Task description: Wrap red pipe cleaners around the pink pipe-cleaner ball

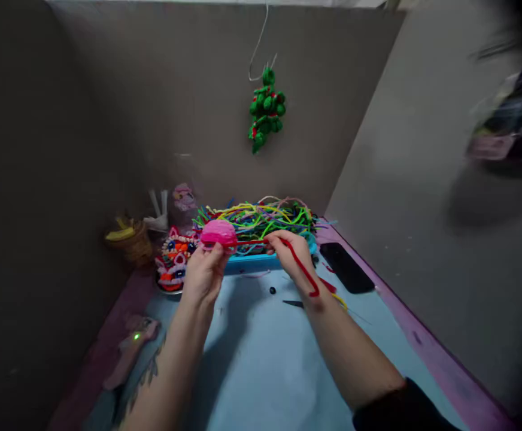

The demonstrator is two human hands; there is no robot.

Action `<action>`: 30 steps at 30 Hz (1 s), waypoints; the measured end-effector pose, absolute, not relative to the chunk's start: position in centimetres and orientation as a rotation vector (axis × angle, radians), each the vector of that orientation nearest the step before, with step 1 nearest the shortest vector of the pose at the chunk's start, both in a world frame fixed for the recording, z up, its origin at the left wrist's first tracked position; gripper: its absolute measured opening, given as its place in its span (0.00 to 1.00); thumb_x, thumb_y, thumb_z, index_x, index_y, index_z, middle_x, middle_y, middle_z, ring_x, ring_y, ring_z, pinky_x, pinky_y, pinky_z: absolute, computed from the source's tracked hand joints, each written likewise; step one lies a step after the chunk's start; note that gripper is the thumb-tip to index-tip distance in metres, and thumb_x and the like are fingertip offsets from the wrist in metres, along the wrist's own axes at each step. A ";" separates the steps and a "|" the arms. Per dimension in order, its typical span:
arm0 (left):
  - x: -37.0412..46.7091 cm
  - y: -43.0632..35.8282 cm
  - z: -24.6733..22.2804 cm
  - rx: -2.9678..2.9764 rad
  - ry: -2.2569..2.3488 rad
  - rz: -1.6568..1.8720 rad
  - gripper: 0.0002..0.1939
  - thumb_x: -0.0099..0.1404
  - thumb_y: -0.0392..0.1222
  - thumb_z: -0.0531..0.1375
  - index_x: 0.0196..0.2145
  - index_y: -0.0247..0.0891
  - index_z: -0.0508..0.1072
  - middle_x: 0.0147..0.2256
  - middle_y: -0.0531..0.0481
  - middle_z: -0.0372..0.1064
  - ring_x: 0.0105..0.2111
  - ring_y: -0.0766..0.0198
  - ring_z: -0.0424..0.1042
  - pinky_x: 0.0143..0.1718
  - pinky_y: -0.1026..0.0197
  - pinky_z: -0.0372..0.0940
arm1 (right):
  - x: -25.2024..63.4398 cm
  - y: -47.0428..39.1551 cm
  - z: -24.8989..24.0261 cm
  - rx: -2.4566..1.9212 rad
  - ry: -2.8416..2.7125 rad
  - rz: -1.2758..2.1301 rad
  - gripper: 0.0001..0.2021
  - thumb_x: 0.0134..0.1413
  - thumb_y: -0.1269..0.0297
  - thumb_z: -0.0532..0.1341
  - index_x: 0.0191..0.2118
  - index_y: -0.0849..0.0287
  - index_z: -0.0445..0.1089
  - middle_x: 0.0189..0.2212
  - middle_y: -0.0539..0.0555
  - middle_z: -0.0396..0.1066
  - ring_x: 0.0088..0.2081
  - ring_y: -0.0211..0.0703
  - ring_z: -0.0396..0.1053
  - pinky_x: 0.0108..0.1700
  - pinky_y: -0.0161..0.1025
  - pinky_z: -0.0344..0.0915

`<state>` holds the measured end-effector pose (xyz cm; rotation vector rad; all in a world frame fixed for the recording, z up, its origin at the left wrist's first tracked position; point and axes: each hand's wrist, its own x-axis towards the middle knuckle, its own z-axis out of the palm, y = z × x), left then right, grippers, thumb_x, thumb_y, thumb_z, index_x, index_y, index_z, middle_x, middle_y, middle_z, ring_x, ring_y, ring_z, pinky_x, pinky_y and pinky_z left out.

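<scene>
My left hand [207,266] is closed around the lower edge of a rounded pink fuzzy piece [218,232], which looks made of coiled pipe cleaner. A red pipe cleaner [247,242] runs level from that piece across to my right hand [285,248]. The fingers of my right hand pinch it, and its loose end hangs back over my wrist in a bent hook. Both hands are raised in front of a blue tray [252,263] heaped with many-coloured pipe cleaners [265,218].
On the blue tabletop [261,371] lie a black bead [272,290], a dark pointed blade [293,303] partly behind my right forearm, and a phone [346,267]. A pink glue gun [129,353] with a green light, a basket [137,242] and pipe-cleaner figures [173,275] stand left. Green decoration [266,114] hangs behind.
</scene>
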<state>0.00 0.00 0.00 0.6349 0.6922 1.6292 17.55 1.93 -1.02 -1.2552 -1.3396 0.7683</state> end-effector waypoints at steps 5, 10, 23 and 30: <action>0.3 -0.7 -0.3 0.749 0.719 1.650 0.25 0.40 0.37 0.72 0.37 0.37 0.69 0.35 0.50 0.74 0.34 0.67 0.73 0.38 0.66 0.65 | 18.6 3.2 -1.9 -1.176 -1.701 0.877 0.12 0.47 0.65 0.58 0.38 0.60 0.73 0.33 0.54 0.75 0.36 0.44 0.73 0.40 0.40 0.69; 0.2 -0.7 -0.8 0.975 0.945 1.616 0.21 0.46 0.37 0.68 0.37 0.35 0.65 0.27 0.54 0.72 0.27 0.70 0.70 0.35 0.66 0.62 | 21.3 5.0 -2.9 -1.296 -1.885 0.599 0.18 0.43 0.76 0.59 0.42 0.56 0.73 0.44 0.57 0.73 0.46 0.49 0.70 0.53 0.50 0.62; 0.8 -1.7 -0.4 1.212 0.972 1.409 0.25 0.48 0.36 0.65 0.42 0.38 0.59 0.24 0.57 0.70 0.24 0.68 0.70 0.32 0.64 0.62 | 16.9 1.8 -1.9 -0.589 -1.674 1.095 0.33 0.46 0.53 0.66 0.58 0.50 0.57 0.56 0.56 0.59 0.56 0.50 0.60 0.56 0.47 0.59; 0.7 -1.6 -0.3 1.030 0.884 1.457 0.27 0.48 0.40 0.68 0.43 0.36 0.62 0.25 0.56 0.70 0.24 0.71 0.69 0.32 0.65 0.62 | 16.7 1.7 -1.6 -0.621 -1.590 1.176 0.29 0.44 0.58 0.67 0.53 0.51 0.61 0.51 0.53 0.63 0.50 0.46 0.64 0.52 0.43 0.62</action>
